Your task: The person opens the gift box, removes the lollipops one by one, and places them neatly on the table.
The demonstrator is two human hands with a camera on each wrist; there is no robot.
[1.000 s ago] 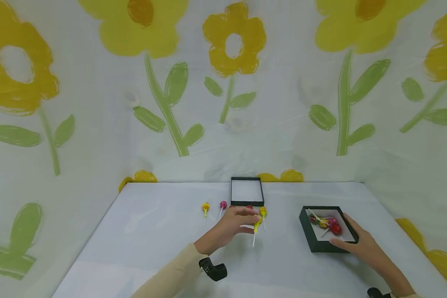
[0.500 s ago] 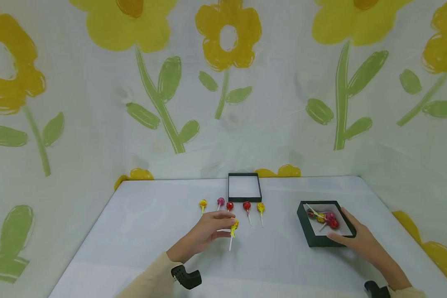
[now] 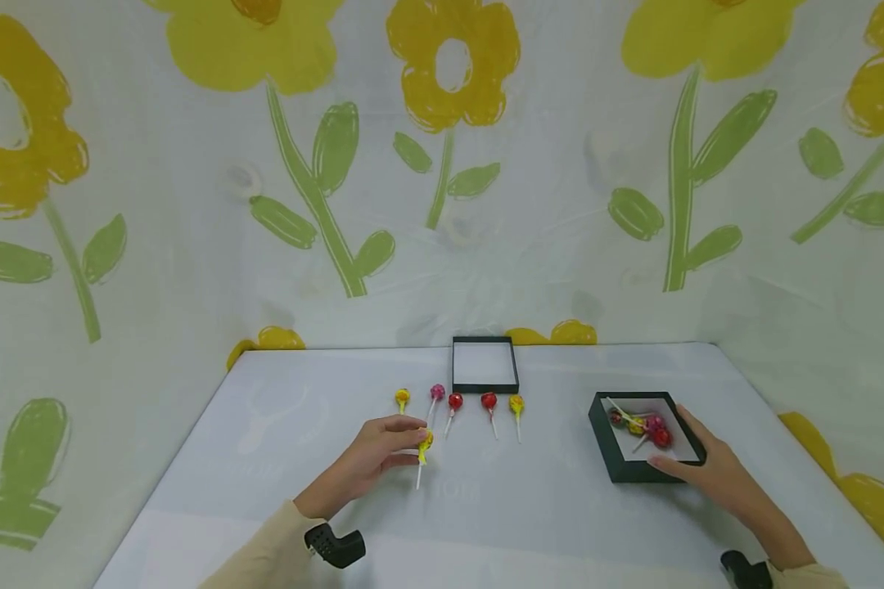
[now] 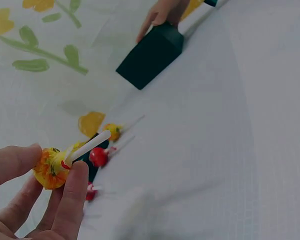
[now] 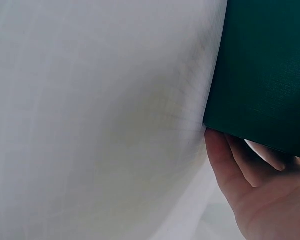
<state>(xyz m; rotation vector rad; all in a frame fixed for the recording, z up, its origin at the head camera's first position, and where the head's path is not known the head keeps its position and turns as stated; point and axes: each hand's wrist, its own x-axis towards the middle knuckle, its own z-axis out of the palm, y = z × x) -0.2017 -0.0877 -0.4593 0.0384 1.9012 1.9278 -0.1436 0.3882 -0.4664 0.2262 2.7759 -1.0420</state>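
My left hand [image 3: 379, 452] pinches a yellow-wrapped lollipop [image 3: 425, 446] between thumb and fingertips, its white stick pointing down in the head view. In the left wrist view the wrapped candy head [image 4: 51, 169] lies between the thumb and fingers. My right hand [image 3: 714, 470] grips the near right corner of a dark green box [image 3: 611, 458], thumb on the front side and fingers along the right side. Several lollipops [image 3: 654, 425] lie inside that box, in red, pink and yellow wrappers. The right wrist view shows the fingers against the box's green wall [image 5: 265, 75].
A row of lollipops lies on the white table [image 3: 530, 523]: a yellow one [image 3: 402, 397], a pink one [image 3: 438, 393], red ones [image 3: 454, 402] and another yellow one [image 3: 516, 404]. Behind them stands a shallow dark-rimmed box lid [image 3: 484, 388]. Flower-printed cloth [image 3: 545, 245] hangs behind the table.
My left hand has moved left with the yellow lollipop, uncovering the red lollipops in the row. The right hand keeps its grip on the box, which stays in place.
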